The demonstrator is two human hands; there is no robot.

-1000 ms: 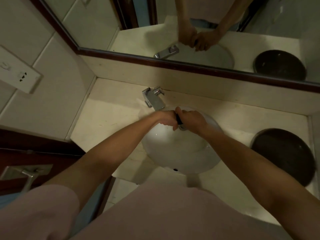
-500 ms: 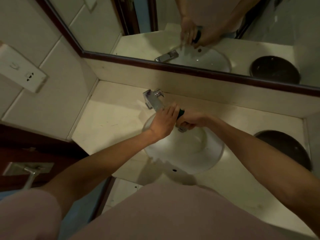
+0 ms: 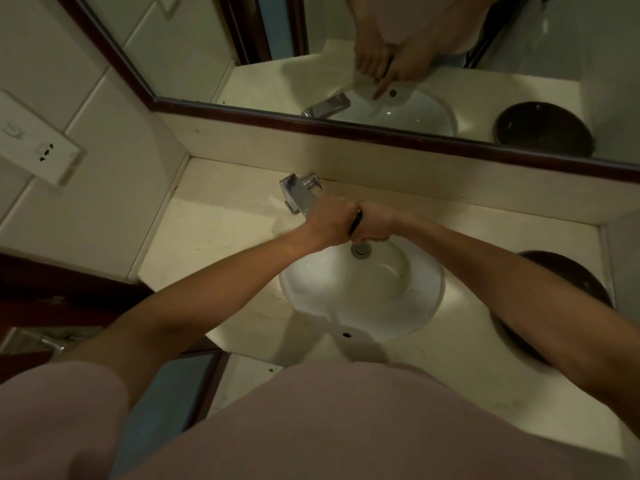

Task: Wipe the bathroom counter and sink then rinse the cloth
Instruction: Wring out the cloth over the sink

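Note:
Both my hands meet over the far side of the white sink (image 3: 363, 306), just in front of the chrome tap (image 3: 298, 195). My left hand (image 3: 329, 223) and my right hand (image 3: 375, 225) are pressed together around a dark cloth (image 3: 356, 220), of which only a thin strip shows between them. The drain (image 3: 361, 250) lies right below my hands. In the mirror (image 3: 381, 46) a pale part of the cloth hangs under the reflected hands. I cannot tell whether water runs from the tap.
The cream counter (image 3: 214, 244) runs left to a tiled wall with a socket plate (image 3: 38, 147). A round dark opening (image 3: 568, 303) sits in the counter at the right. A door handle (image 3: 52, 344) shows at the lower left.
My left hand, spread over the cloth half a second ago, has closed tight against my right hand. Both hands sit a little nearer the tap than one second ago.

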